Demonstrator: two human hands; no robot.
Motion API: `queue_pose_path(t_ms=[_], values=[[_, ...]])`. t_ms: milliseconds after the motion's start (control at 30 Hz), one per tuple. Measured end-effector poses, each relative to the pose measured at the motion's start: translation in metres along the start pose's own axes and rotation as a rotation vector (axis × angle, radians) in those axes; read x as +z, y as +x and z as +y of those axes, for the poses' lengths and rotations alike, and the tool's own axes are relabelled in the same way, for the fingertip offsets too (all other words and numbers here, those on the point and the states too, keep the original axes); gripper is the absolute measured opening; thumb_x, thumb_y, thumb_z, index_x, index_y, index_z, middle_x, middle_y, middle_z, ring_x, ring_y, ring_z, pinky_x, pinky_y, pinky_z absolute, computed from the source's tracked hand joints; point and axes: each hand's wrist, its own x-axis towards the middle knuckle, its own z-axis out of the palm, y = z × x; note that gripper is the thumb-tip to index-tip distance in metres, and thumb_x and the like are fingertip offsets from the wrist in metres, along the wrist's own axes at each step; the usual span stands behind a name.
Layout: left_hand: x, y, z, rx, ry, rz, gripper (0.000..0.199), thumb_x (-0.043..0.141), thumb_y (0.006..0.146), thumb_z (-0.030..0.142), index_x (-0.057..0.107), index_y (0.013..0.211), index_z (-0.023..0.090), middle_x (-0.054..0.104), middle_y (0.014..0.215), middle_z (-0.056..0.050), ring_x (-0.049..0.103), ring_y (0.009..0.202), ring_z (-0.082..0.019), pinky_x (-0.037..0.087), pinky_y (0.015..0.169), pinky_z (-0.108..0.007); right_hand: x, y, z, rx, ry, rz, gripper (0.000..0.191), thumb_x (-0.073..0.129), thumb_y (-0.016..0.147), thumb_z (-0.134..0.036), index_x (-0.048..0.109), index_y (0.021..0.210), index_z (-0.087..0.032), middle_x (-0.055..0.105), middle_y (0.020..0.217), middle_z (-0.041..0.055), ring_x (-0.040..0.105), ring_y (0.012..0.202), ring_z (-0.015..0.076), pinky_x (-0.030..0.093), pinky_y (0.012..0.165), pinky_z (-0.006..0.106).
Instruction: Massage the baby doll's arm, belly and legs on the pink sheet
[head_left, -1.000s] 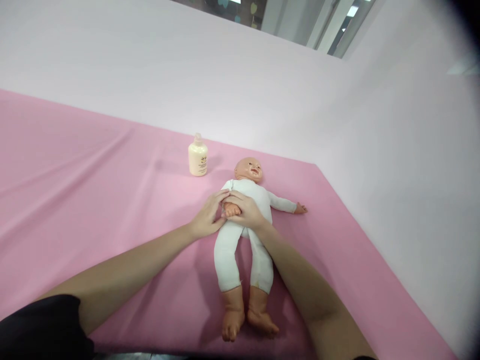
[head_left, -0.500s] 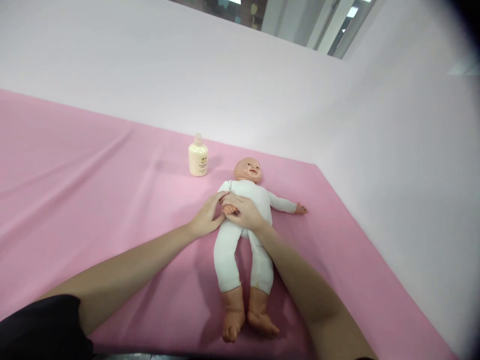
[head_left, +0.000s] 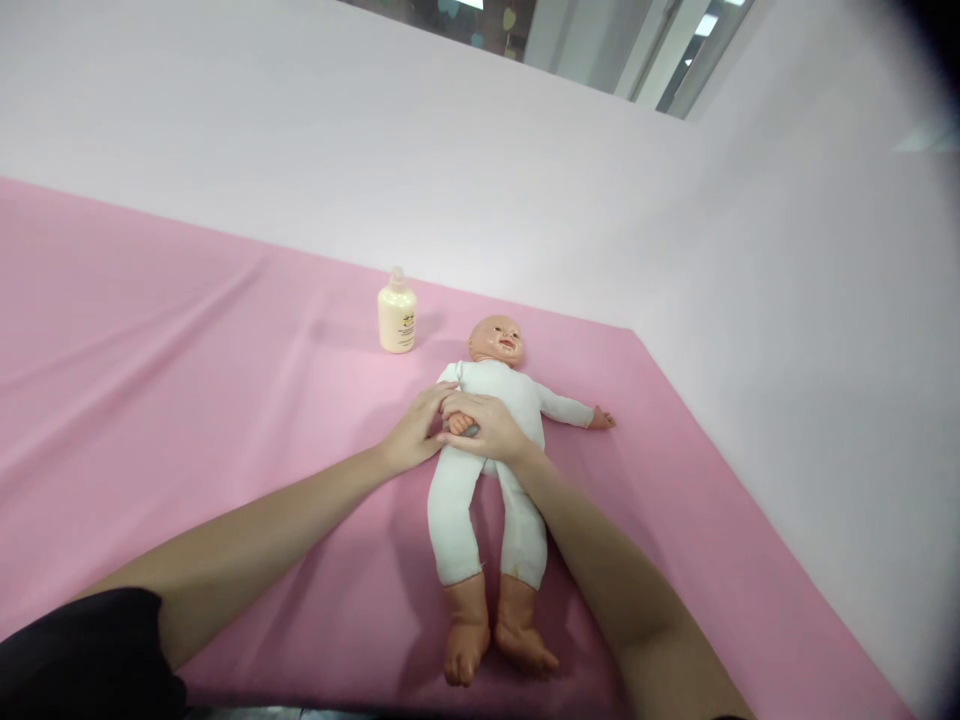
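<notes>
A baby doll [head_left: 499, 395] lies on its back on the pink sheet, its head away from me. It has a white cloth body and bare feet. My left hand [head_left: 417, 428] is wrapped round the doll's arm on the left side, its fingertips at the sleeve. From the other side my right hand [head_left: 486, 425] curls about the doll's small hand [head_left: 460, 424], with the thumb below it. The two hands meet there and hide most of that forearm. The doll's other arm [head_left: 566, 408] stretches out to the right, untouched.
A cream-coloured pump bottle [head_left: 397, 318] stands upright left of the doll's head. The pink sheet [head_left: 187, 350] has a few creases. White walls [head_left: 300, 150] rise behind and to the right, with a window [head_left: 585, 45] at the top.
My right thumb has shifted and now stretches leftward below the doll's hand, towards my left palm. The doll and the bottle have stayed in place.
</notes>
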Motion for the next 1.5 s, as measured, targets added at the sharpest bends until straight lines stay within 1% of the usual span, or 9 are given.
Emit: queue_pose_path(t_ms=[100,300,633,767,900,1067,1267,1400,1500], values=[[-0.001,0.000,0.001,-0.005,-0.005,-0.001,0.057,0.048,0.089,0.049,0.038,0.133,0.016,0.041,0.138,-0.020,0.037,0.131,-0.031,0.033,0.107,-0.053,-0.002,0.000,-0.001,-0.006,0.026,-0.018,0.022,0.058,0.083,-0.043,0.058,0.093,-0.023,0.066,0.099,0.0030,0.061,0.090,0.0172,0.046,0.085,0.030],[0.001,0.001,0.004,-0.072,0.016,0.024,0.046,0.048,0.091,0.041,0.039,0.131,0.020,0.043,0.137,-0.016,0.039,0.130,-0.027,0.034,0.108,-0.052,-0.002,-0.002,0.002,-0.047,0.094,-0.014,0.023,0.039,0.093,-0.030,0.059,0.099,-0.022,0.066,0.103,0.0044,0.061,0.095,0.0166,0.047,0.090,0.032],[-0.001,0.003,0.004,-0.058,-0.059,0.055,0.053,0.048,0.091,0.042,0.034,0.135,0.018,0.045,0.135,-0.017,0.041,0.128,-0.027,0.034,0.108,-0.051,-0.003,0.001,0.000,-0.088,0.188,0.109,0.026,0.054,0.087,-0.032,0.056,0.111,-0.021,0.060,0.113,0.0093,0.054,0.112,0.0205,0.043,0.101,0.039],[-0.001,0.002,0.003,-0.086,-0.047,0.084,0.049,0.049,0.090,0.042,0.038,0.133,0.019,0.045,0.135,-0.015,0.042,0.128,-0.027,0.035,0.107,-0.050,-0.001,0.000,0.002,-0.040,0.177,0.155,0.025,0.052,0.088,-0.030,0.055,0.111,-0.022,0.060,0.112,0.0093,0.055,0.111,0.0203,0.046,0.097,0.039],[-0.001,0.003,0.004,-0.104,-0.013,0.110,0.039,0.054,0.088,0.039,0.049,0.122,0.020,0.048,0.133,-0.014,0.044,0.126,-0.025,0.036,0.106,-0.049,0.000,-0.002,0.003,-0.009,0.174,0.180,0.021,0.047,0.091,-0.027,0.057,0.108,-0.021,0.060,0.109,0.0088,0.057,0.105,0.0187,0.048,0.092,0.037],[-0.004,0.006,0.010,-0.069,-0.002,0.072,0.017,0.058,0.086,0.034,0.056,0.094,0.019,0.056,0.119,-0.010,0.047,0.121,-0.022,0.037,0.105,-0.044,0.001,-0.002,0.005,0.036,0.150,0.227,0.022,0.041,0.093,-0.025,0.059,0.104,-0.020,0.062,0.105,0.0080,0.057,0.102,0.0180,0.047,0.092,0.037],[-0.009,0.008,0.015,-0.061,-0.039,0.083,0.013,0.058,0.085,0.033,0.056,0.084,0.020,0.060,0.105,-0.007,0.053,0.109,-0.020,0.040,0.100,-0.039,0.002,0.000,0.005,0.036,0.117,0.176,0.021,0.043,0.089,-0.017,0.058,0.103,-0.020,0.060,0.104,0.0074,0.057,0.099,0.0170,0.048,0.088,0.034],[-0.009,0.005,0.017,-0.095,0.022,0.147,0.013,0.059,0.085,0.032,0.059,0.089,0.019,0.055,0.114,-0.009,0.050,0.112,-0.020,0.040,0.100,-0.040,0.003,0.001,0.005,0.097,0.106,0.133,0.035,0.043,0.082,-0.009,0.055,0.113,-0.021,0.053,0.115,0.0095,0.055,0.100,0.0176,0.050,0.082,0.033],[-0.009,0.003,0.020,-0.050,0.131,0.190,0.012,0.060,0.084,0.031,0.061,0.088,0.019,0.050,0.122,-0.009,0.046,0.116,-0.022,0.037,0.102,-0.043,0.002,0.002,0.005,0.102,0.106,0.096,0.045,0.047,0.076,-0.007,0.052,0.118,-0.020,0.050,0.123,0.0099,0.055,0.103,0.0187,0.050,0.083,0.034]])
